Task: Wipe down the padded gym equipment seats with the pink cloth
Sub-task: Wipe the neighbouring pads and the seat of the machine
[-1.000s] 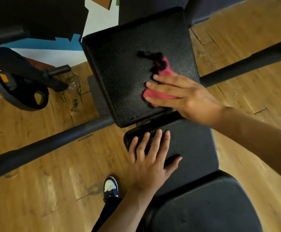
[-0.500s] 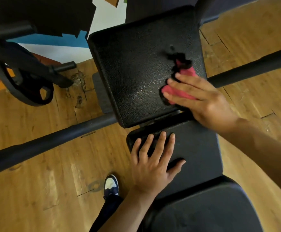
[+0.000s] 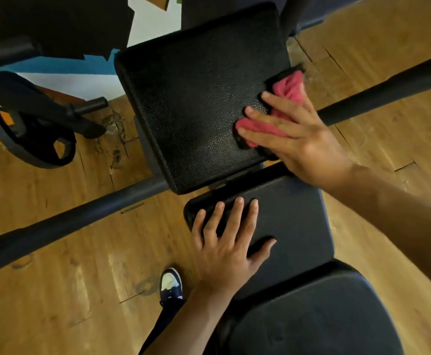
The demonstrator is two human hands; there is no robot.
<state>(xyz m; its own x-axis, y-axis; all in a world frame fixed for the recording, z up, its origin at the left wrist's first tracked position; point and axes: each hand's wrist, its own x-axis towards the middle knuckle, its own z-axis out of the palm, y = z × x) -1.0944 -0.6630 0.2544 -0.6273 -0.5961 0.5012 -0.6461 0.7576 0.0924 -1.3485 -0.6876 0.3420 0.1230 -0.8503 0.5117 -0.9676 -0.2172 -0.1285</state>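
Note:
A black textured pad [image 3: 196, 98] fills the upper middle of the head view. My right hand [image 3: 293, 134] presses the pink cloth [image 3: 286, 90] flat against the pad's right edge, fingers straight and spread over it. Part of the cloth bunches past the fingertips at the pad's right rim. Below it lies a smaller dark seat pad [image 3: 293, 216], where my left hand [image 3: 227, 242] rests palm down with fingers spread. A third rounded pad [image 3: 311, 316] sits nearest me at the bottom.
A dark metal bar [image 3: 68, 221] runs diagonally under the pads across the wooden floor [image 3: 55, 290]. A weight plate on a frame [image 3: 35, 139] stands at the left. My shoe [image 3: 170, 283] is on the floor beside the bench.
My right hand has slid the pink cloth rightwards across the upper pad, from its middle to its right edge. My left hand has stayed on the seat pad.

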